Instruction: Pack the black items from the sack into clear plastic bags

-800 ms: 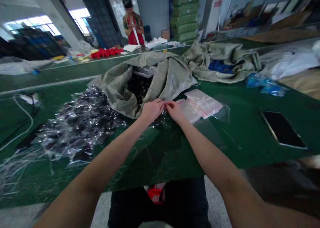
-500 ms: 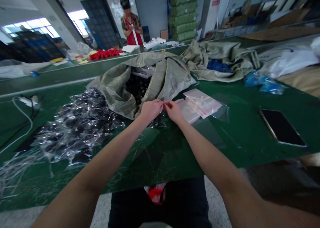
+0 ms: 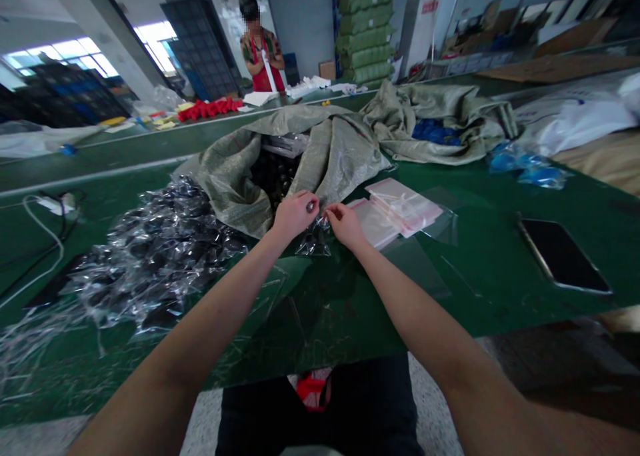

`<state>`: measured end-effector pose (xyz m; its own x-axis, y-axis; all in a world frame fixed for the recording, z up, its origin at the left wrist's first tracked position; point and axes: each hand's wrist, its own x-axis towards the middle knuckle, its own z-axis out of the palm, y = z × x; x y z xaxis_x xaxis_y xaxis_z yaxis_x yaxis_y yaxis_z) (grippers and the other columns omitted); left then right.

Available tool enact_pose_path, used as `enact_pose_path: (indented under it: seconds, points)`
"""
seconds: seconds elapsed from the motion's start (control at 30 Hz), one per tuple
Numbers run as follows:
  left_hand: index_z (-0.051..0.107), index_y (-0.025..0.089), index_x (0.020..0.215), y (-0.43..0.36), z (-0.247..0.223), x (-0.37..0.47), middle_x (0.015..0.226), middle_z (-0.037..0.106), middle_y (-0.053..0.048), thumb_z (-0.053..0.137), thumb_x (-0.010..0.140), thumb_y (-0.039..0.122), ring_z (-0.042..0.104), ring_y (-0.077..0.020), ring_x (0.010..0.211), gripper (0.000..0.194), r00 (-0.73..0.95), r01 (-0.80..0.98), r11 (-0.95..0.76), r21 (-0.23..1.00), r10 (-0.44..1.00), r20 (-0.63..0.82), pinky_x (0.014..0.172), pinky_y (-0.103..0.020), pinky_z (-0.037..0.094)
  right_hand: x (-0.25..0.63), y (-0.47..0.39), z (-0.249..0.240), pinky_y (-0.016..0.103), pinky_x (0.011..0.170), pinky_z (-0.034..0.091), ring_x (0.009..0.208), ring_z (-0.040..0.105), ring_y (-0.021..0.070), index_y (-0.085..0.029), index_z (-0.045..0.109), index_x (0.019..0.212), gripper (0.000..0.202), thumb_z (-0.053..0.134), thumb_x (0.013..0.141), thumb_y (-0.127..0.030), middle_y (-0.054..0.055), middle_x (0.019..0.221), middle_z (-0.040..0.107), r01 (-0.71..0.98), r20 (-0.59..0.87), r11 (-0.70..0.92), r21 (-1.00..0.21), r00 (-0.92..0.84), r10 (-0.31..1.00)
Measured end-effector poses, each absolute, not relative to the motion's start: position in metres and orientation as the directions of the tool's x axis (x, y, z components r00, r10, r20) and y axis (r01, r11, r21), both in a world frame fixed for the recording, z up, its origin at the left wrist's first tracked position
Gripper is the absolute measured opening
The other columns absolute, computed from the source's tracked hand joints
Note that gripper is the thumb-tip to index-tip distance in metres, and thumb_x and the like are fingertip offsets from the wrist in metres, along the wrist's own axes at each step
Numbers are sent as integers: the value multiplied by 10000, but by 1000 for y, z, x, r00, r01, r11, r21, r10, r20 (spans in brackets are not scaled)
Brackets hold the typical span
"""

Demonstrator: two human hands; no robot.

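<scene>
Packet [image 3: 315,243], blurry inside, is pinched by right hand [image 3: 347,225]; whether curled left hand [image 3: 295,213] holds anything is unclear.

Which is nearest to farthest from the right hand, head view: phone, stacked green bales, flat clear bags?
From the right hand:
1. Flat clear bags: just to its right, on the green table.
2. Phone: far right, same table.
3. Stacked green bales: background, beyond the tables.

A phone [image 3: 564,255] lies at right, with red pieces [image 3: 210,109] and green bales [image 3: 367,36] farther back.
</scene>
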<state>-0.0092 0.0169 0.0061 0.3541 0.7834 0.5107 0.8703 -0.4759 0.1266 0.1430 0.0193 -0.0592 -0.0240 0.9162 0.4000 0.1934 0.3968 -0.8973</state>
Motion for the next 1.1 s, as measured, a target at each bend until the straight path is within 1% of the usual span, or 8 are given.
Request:
enact_pose_path:
  seconds: [0.07, 0.17, 0.37, 0.5, 0.73, 0.9, 1.1]
  points:
    - [704, 206, 973, 17, 5, -12, 1015, 696, -50, 507, 882, 288, 637, -177, 894, 232, 439, 826, -552, 114, 757, 484, 775, -283, 472, 143, 20, -60, 299, 696, 493, 691, 618, 163, -191, 601, 820, 109, 507, 830, -245, 12, 744, 660, 198, 407, 406, -892, -37, 913]
    - [718, 222, 980, 16, 3, -12, 1031, 706, -45, 492, 899, 316, 645, -183, 906, 258, 506, 805, -589, 65, 740, 443, 744, -287, 471, 142, 21, -60, 301, 716, 491, 696, 613, 163, -186, 601, 840, 123, 488, 835, -235, 17, 749, 656, 197, 419, 423, -884, -65, 906]
    - [722, 219, 986, 12, 3, -7, 1005, 713, -66, 434, 926, 320, 655, -190, 851, 310, 531, 835, -544, -86, 753, 389, 658, -289, 447, 144, 21, -59, 308, 752, 479, 735, 609, 176, -181, 620, 834, 149, 477, 827, -222, 30, 771, 666, 219, 458, 462, -859, -70, 886]
    - [712, 204, 974, 9, 2, -4, 1002, 709, -68, 418, 932, 304, 656, -191, 815, 314, 518, 848, -515, -123, 758, 396, 630, -295, 434, 145, 19, -56, 302, 735, 478, 734, 614, 178, -180, 628, 832, 155, 486, 830, -243, 35, 780, 677, 217, 471, 471, -855, -52, 880]
    - [679, 192, 951, 9, 2, -1, 965, 685, -75, 426, 919, 279, 643, -194, 815, 269, 470, 873, -478, -100, 766, 438, 620, -287, 415, 145, 13, -51, 300, 711, 475, 719, 608, 175, -176, 632, 822, 172, 507, 842, -293, 42, 792, 681, 239, 473, 469, -850, -44, 880]
    - [668, 200, 904, 11, 3, -2, 958, 672, -67, 488, 884, 281, 628, -188, 813, 198, 404, 888, -460, 10, 790, 462, 640, -282, 425, 144, 11, -50, 300, 722, 487, 730, 613, 172, -191, 617, 826, 141, 504, 842, -275, 23, 784, 668, 231, 466, 464, -855, -48, 883]
    - [659, 204, 860, 11, 1, -3, 942, 669, -53, 521, 839, 250, 615, -184, 816, 147, 332, 889, -443, 116, 798, 503, 701, -288, 448, 143, 10, -48, 303, 732, 493, 732, 620, 169, -197, 598, 815, 111, 508, 833, -260, 13, 766, 662, 224, 459, 458, -860, -48, 887]
